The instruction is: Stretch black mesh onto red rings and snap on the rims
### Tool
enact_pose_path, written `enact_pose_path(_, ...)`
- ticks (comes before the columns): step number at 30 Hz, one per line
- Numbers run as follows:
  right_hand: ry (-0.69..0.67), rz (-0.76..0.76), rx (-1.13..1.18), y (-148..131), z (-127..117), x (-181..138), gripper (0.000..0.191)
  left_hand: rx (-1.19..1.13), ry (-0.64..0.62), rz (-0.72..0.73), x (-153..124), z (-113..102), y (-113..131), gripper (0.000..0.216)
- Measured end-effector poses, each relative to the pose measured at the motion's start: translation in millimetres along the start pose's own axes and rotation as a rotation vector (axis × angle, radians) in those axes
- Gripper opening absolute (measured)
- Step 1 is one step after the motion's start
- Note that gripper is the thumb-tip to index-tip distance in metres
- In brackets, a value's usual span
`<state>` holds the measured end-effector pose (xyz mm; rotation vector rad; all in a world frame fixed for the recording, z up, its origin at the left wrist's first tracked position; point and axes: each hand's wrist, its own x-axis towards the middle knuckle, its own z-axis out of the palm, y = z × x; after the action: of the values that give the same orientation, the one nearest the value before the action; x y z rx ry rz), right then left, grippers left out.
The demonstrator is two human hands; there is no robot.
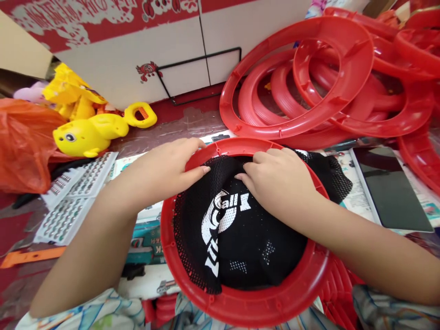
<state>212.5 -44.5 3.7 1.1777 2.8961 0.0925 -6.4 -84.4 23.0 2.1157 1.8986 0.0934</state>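
A red plastic ring (pixel 271 306) lies tilted in front of me, with black mesh fabric (pixel 261 238) bearing white printed lettering spread over its opening. At the ring's upper left, my left hand (pixel 167 167) curls its fingers over the rim, with the thumb on the inner side by the mesh edge. My right hand (pixel 280 176) is closed on the fabric near the upper right rim, fingers bent and thumb pointing inward. Part of the fabric hangs out past the rim behind the right hand. What lies under the fingertips is partly hidden.
More red rings (pixel 237 94) are piled at the back right, near a dark-screened tablet (pixel 390 188). Leftward are a yellow toy (pixel 91 135), an orange plastic bag (pixel 24 142) and a clear tray (pixel 74 199) of small shiny pieces. A white panel (pixel 130 41) stands behind.
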Motion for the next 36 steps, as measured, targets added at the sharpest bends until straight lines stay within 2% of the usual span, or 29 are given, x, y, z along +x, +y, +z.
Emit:
enact_pose_path(4, 0.092, -0.008, 0.073, 5, -2, -2, 0.025, -0.13, 0.118, 0.106, 8, 2, 1, 0.031)
enact_pose_path(9, 0.126, 0.084, 0.362, 13, -9, -1, 0.01, -0.241, 0.092, 0.138, 15, 7, 1, 0.023)
enact_pose_path(25, 0.075, 0.08, 0.42, 26, -10, -1, 0.014, -0.397, 0.138, 0.095, 22, 17, -3, 0.009)
enact_pose_path(29, 0.145, 0.069, 0.502, 26, -9, -1, 0.03, -0.534, 0.144, 0.087, 22, 21, 0, 0.024)
enact_pose_path(31, 0.176, 0.038, 0.557, 25, -9, 0, 0.033, -0.561, 0.131, 0.116, 23, 22, 4, 0.029)
enact_pose_path(36, 0.204, -0.142, 0.577, 27, -10, 3, 0.032, -0.522, 0.133, 0.126, 26, 24, 10, 0.022)
